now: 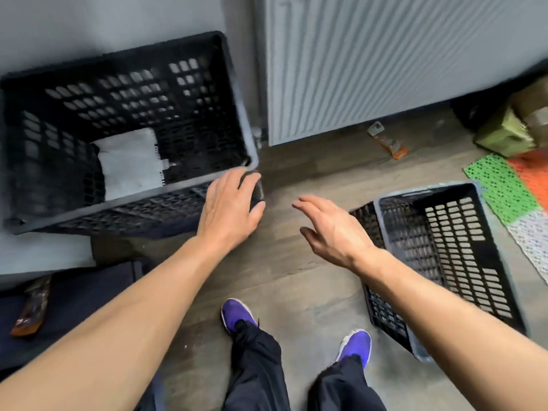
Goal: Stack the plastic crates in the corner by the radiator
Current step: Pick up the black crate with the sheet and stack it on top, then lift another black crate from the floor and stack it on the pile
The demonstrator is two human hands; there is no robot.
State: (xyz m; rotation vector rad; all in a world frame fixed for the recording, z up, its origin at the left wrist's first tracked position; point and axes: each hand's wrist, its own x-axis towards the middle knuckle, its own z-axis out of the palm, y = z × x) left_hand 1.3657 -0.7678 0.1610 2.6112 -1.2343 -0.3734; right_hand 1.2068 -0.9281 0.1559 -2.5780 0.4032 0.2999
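A tall black plastic crate (234,93) stands in the corner at the left, beside the white radiator (370,63). White paper (130,164) lies at its bottom. My left hand (228,209) rests against the crate's near right corner, fingers apart, gripping nothing. A second black crate (456,250) lies tilted on the floor at the right. My right hand (329,229) hovers open between the two crates, touching neither.
Wood-look floor (296,277) lies between the crates. An orange scraper (388,142) lies under the radiator. Green, orange and white perforated mats (501,185) and a green box (504,134) sit at the right. My purple shoes (237,315) stand near the bottom. A dark cushion with a wrapper (32,310) is at the left.
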